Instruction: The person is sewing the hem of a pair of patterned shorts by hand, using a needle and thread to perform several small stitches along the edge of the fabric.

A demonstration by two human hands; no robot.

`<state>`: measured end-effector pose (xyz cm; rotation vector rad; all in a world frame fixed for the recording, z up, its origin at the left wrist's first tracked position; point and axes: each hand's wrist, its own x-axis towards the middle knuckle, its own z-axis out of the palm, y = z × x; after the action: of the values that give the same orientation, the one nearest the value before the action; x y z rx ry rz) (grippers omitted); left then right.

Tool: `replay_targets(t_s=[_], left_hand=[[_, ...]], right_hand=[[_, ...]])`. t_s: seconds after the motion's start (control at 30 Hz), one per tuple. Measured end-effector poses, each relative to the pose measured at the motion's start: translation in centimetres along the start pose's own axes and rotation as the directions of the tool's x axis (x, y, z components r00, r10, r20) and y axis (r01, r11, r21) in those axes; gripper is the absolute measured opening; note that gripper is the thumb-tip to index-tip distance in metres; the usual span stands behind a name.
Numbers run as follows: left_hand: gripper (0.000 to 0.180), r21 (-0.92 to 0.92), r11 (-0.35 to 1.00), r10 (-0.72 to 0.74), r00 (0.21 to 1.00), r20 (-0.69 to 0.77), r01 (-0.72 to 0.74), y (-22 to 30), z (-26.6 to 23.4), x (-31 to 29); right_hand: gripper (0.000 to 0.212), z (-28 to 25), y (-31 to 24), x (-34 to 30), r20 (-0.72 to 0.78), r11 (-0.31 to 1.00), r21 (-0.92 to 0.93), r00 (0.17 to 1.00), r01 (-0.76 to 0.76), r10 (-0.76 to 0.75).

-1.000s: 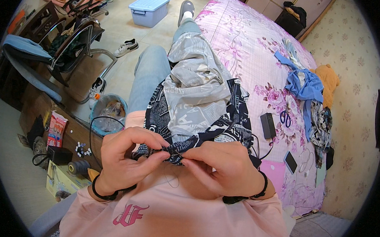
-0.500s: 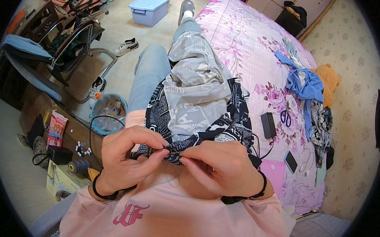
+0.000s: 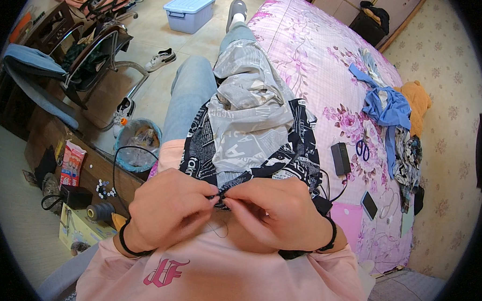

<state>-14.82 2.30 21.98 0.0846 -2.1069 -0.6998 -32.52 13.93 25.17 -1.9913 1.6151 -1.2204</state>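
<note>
A garment of black cloth with white print, its pale grey inner side (image 3: pixel 246 145) turned up, lies bunched over my lap. At its near edge, my left hand (image 3: pixel 171 206) pinches a fold of the cloth between thumb and fingertips. My right hand (image 3: pixel 276 211) is closed in a pinch right beside it, fingertips at the same edge; whatever tiny thing it grips is hidden. A thin dark thread (image 3: pixel 219 235) hangs in a loop below the fingertips, against my pink shirt (image 3: pixel 219 273). Both wrists wear black bands.
On the flowered bed (image 3: pixel 304 62) at right lie a black box-shaped adapter (image 3: pixel 340 158), scissors (image 3: pixel 362 150), a phone (image 3: pixel 369 205) and heaped clothes (image 3: pixel 388 111). To the left are a lined waste bin (image 3: pixel 139 146), a thread spool (image 3: pixel 100 211), small beads (image 3: pixel 105 188) and a chair (image 3: pixel 94 63).
My left hand has rolled over, its back now facing up, and its fingertips have come close to the right ones. The thin light line seen between them is now hidden.
</note>
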Motion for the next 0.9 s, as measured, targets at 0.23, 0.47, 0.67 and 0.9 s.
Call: replay_targets(t_s=[0.23,0.47,0.67,0.9], left_hand=[[0.019,0.180,0.945,0.279,0.960,-0.013,-0.272,-0.1,-0.1,-0.4],[0.017,0.137,0.958,0.253,0.967,0.015,-0.253,-0.2,-0.4,-0.3],[0.018,0.089,0.974,0.206,0.978,0.027,-0.207,-0.9,-0.3,-0.1],[0.016,0.171,0.916,0.353,0.932,0.082,-0.362,-0.1,-0.4,-0.1]], right_hand=[[0.014,0.0,-0.4,-0.3,0.060,0.979,0.147,0.990,-0.137,0.130],[0.022,-0.5,-0.8,-0.3,0.054,0.891,0.362,0.960,-0.274,0.273],[0.008,-1.2,1.2,0.7,0.079,0.885,0.369,0.958,-0.285,0.275],[0.005,-1.1,2.4,1.3,0.291,0.799,0.505,0.936,-0.326,0.198]])
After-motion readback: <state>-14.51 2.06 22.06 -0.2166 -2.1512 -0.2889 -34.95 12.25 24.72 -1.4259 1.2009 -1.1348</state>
